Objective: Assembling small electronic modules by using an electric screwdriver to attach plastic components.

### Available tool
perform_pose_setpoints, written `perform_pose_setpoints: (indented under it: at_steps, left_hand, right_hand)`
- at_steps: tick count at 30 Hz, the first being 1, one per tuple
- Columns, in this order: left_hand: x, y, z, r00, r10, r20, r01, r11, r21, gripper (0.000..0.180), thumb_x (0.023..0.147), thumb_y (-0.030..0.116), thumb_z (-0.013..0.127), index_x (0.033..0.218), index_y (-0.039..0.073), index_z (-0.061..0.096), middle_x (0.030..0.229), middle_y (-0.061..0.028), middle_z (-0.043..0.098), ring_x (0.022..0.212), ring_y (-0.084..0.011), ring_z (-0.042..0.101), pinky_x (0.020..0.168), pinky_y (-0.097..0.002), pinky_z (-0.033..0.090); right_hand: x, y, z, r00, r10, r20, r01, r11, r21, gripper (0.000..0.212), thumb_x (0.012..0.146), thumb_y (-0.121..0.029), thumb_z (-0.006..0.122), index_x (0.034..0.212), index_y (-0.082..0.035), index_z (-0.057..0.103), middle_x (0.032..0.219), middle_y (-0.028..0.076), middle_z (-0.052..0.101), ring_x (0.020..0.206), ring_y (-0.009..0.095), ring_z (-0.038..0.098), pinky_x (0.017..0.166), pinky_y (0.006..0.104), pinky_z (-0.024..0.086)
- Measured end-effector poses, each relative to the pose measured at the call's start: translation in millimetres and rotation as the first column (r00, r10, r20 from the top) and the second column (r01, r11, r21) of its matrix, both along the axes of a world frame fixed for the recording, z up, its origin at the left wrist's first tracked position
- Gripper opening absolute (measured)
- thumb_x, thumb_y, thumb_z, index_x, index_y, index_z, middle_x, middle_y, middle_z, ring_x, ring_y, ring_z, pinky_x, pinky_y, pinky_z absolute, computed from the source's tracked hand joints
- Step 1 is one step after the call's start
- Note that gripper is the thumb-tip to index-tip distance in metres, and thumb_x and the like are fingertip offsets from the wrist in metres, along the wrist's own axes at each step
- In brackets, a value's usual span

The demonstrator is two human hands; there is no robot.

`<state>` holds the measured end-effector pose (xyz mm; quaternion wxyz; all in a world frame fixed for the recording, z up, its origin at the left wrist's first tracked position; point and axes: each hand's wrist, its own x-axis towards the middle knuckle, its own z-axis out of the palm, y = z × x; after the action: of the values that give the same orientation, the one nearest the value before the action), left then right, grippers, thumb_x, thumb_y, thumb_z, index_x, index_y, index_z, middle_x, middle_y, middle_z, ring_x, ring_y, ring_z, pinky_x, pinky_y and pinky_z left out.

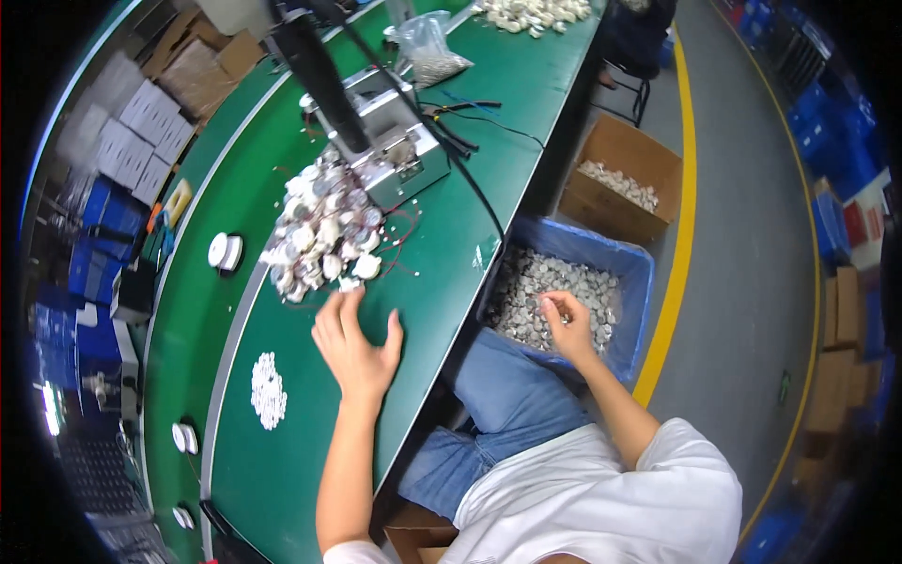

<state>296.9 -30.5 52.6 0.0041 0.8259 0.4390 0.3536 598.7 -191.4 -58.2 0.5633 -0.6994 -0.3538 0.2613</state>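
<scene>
Parts (pixel 329 224) lie by left hand (pixel 357 350), carton print (pixel 150 113) blurred.

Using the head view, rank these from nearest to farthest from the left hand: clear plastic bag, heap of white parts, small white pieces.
1. Heap of white parts: just ahead of the left hand.
2. Small white pieces: to its left.
3. Clear plastic bag: far ahead.

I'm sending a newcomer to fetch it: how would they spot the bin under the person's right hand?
Find the long green table. Just off its right edge, under the person's right hand, sits an open bin of small silvery-white pieces. Its blue walls set it apart from the brown cardboard box just beyond it.
</scene>
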Motion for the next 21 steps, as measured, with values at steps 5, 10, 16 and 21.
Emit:
perform_pose_setpoints:
  at_steps: [5,10,16,21]
  left_hand:
    - [10.9,18.7,8.2,0.988,0.152,-0.024,-0.153,0.988,-0.029,0.074,0.085,0.036,0.083,0.143,0.003,0.052,0.137,-0.0194,0.052,0.122,-0.0385,0.053,0.099,-0.0484,0.044]
    - [5.0,30.3,-2.5,0.990,0.087,0.109,-0.075,0.991,-0.111,0.058,0.088,0.022,0.081,0.137,0.004,0.058,0.130,-0.0206,0.055,0.117,-0.0402,0.057,0.100,-0.0487,0.049]
    - [-3.5,31.2,-4.6,0.935,0.050,0.352,0.051,0.962,-0.269,0.059,0.081,-0.004,0.079,0.137,0.003,0.059,0.115,-0.0162,0.064,0.103,-0.0346,0.065,0.092,-0.0425,0.054]
    - [-16.3,29.5,2.2,0.969,-0.152,0.196,0.178,0.977,-0.119,0.063,0.077,0.002,0.087,0.135,0.006,0.063,0.118,-0.0157,0.068,0.107,-0.0338,0.066,0.092,-0.0430,0.054]
  right_hand:
    - [-59.8,40.0,114.6,0.846,0.397,0.357,-0.507,0.808,0.301,0.017,0.093,0.000,0.074,0.110,-0.002,0.074,0.092,0.008,0.070,0.077,0.016,0.067,0.070,0.0285,0.054]
    - [-91.4,144.2,165.5,0.829,0.483,0.283,-0.560,0.730,0.392,0.059,0.093,-0.006,0.075,0.146,-0.003,0.049,0.125,0.015,0.063,0.109,0.024,0.066,0.087,0.0355,0.058]
    - [-87.8,265.1,199.6,0.821,0.141,0.553,-0.403,0.829,0.387,0.104,0.083,-0.033,0.087,0.159,0.004,0.025,0.152,0.032,0.041,0.138,0.040,0.047,0.116,0.0464,0.040]
    - [-83.2,313.7,217.4,0.867,0.315,0.387,-0.448,0.834,0.323,0.109,0.081,-0.044,0.087,0.158,0.004,0.028,0.122,0.025,0.069,0.113,0.038,0.070,0.098,0.0470,0.054]
